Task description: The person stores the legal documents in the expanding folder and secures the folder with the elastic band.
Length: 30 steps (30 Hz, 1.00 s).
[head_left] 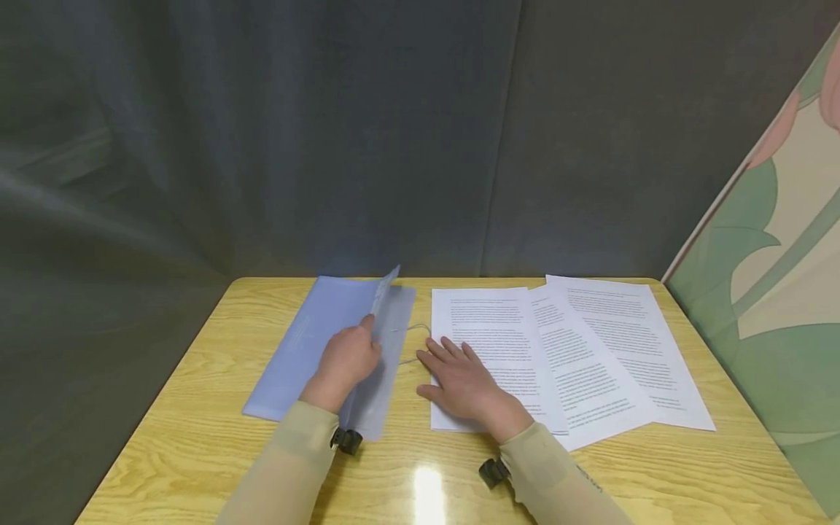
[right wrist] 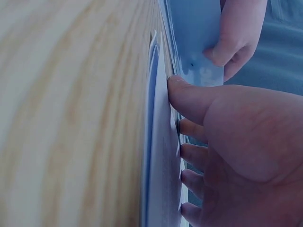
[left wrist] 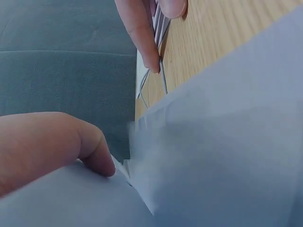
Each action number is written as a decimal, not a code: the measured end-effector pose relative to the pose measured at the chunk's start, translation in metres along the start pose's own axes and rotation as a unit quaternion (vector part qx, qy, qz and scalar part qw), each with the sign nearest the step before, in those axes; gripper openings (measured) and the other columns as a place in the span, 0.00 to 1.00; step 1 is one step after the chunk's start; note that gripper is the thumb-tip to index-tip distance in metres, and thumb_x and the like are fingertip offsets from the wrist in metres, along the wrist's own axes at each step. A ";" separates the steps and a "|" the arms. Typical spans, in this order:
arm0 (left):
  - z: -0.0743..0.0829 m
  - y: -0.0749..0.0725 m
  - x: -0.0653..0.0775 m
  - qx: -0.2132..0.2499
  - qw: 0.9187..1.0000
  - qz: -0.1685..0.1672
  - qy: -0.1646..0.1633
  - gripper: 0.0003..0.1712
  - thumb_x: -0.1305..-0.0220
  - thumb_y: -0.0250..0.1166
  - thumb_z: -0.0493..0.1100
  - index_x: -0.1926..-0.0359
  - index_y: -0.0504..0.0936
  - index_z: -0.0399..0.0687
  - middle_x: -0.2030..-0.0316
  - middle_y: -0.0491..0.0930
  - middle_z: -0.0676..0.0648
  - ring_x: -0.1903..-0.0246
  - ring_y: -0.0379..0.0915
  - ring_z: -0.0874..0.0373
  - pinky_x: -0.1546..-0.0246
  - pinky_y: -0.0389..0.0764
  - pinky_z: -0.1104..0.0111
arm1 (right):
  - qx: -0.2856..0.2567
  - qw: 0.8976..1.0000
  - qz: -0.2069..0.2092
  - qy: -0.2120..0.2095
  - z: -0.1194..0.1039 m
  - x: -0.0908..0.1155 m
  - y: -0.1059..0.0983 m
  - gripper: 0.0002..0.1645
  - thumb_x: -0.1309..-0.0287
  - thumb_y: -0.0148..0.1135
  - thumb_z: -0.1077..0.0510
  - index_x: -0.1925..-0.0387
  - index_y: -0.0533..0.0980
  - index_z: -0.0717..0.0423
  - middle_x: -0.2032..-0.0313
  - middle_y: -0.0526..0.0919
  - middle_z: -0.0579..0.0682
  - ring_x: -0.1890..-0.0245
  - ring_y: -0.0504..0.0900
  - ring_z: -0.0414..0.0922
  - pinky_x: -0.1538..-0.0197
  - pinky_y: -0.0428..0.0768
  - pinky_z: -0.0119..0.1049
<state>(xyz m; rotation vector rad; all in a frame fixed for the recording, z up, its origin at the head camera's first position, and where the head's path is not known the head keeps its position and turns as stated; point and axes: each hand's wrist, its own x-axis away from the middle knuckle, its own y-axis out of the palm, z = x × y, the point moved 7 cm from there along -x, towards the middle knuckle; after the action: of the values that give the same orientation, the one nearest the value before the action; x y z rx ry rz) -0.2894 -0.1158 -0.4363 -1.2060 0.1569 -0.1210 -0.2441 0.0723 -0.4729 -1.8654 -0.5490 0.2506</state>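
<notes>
A blue translucent plastic folder (head_left: 295,350) lies on the left of the table, one of its leaves (head_left: 386,286) standing up at a slant. My left hand (head_left: 346,357) pinches this raised leaf by its edge; the right wrist view shows the thumb against the blue plastic. Two thin pale strands, perhaps a cord (head_left: 420,327), run from the folder towards a stack of printed sheets (head_left: 488,317). On the left edge of that stack my right hand (head_left: 462,383) rests flat, fingers spread and straight. Its fingertips (left wrist: 152,64) touch near the strands in the left wrist view.
More printed sheets (head_left: 590,386) fan out to the right, the outermost page (head_left: 630,321) near the table's right side. The wooden table (head_left: 190,408) ends at a dark curtain (head_left: 394,146) behind. A patterned cloth (head_left: 781,292) hangs on the right.
</notes>
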 end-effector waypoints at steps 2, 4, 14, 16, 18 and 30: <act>-0.003 -0.001 0.001 0.014 1.000 -0.006 -0.005 0.31 0.23 0.60 0.36 0.24 0.71 0.29 0.64 0.87 0.31 0.71 0.83 0.39 0.63 0.84 0.46 | -0.001 1.000 0.001 0.000 0.000 -0.001 0.000 0.39 0.19 0.61 0.41 0.17 0.68 0.52 0.15 0.60 0.55 0.14 0.53 0.58 0.16 0.50 0.61; -0.006 -0.005 0.002 0.024 1.000 -0.006 -0.009 0.29 0.22 0.58 0.35 0.24 0.72 0.30 0.63 0.87 0.31 0.74 0.81 0.42 0.66 0.82 0.47 | 0.000 1.000 -0.001 0.001 0.000 -0.001 0.001 0.39 0.19 0.61 0.41 0.17 0.67 0.52 0.15 0.59 0.54 0.14 0.53 0.58 0.16 0.49 0.61; -0.024 -0.036 0.001 0.082 0.997 0.013 0.004 0.22 0.14 0.50 0.40 0.73 0.68 0.48 0.80 0.65 0.45 0.80 0.59 0.54 0.72 0.68 0.58 | -0.002 1.000 -0.007 -0.001 -0.002 0.000 0.000 0.40 0.18 0.60 0.41 0.16 0.65 0.52 0.14 0.57 0.55 0.14 0.52 0.59 0.16 0.47 0.61; -0.028 -0.040 0.002 0.114 0.993 0.007 -0.002 0.24 0.13 0.49 0.41 0.75 0.64 0.50 0.80 0.61 0.49 0.80 0.55 0.56 0.73 0.65 0.60 | -0.005 1.000 -0.006 -0.004 -0.004 0.001 -0.001 0.40 0.18 0.60 0.41 0.16 0.66 0.53 0.14 0.58 0.56 0.14 0.52 0.59 0.16 0.48 0.62; -0.033 -0.045 0.003 0.146 0.989 -0.001 -0.010 0.24 0.12 0.48 0.43 0.74 0.63 0.51 0.80 0.61 0.50 0.81 0.54 0.56 0.73 0.64 0.60 | -0.006 1.000 -0.009 -0.004 -0.004 0.002 -0.001 0.40 0.18 0.60 0.41 0.16 0.66 0.53 0.14 0.58 0.56 0.14 0.52 0.59 0.16 0.47 0.62; -0.052 -0.059 0.006 0.294 0.953 -0.028 -0.060 0.24 0.12 0.48 0.49 0.72 0.64 0.47 0.79 0.57 0.49 0.78 0.50 0.54 0.71 0.61 0.60 | 0.005 1.000 -0.008 -0.002 -0.001 -0.001 0.001 0.40 0.18 0.60 0.40 0.16 0.65 0.52 0.14 0.57 0.54 0.14 0.51 0.58 0.16 0.47 0.62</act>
<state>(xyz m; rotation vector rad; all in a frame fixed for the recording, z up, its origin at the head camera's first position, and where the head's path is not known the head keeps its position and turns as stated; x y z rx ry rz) -0.2941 -0.1856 -0.3992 -0.6192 -0.0240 -0.1317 -0.2440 0.0705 -0.4739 -1.8511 -0.5653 0.2455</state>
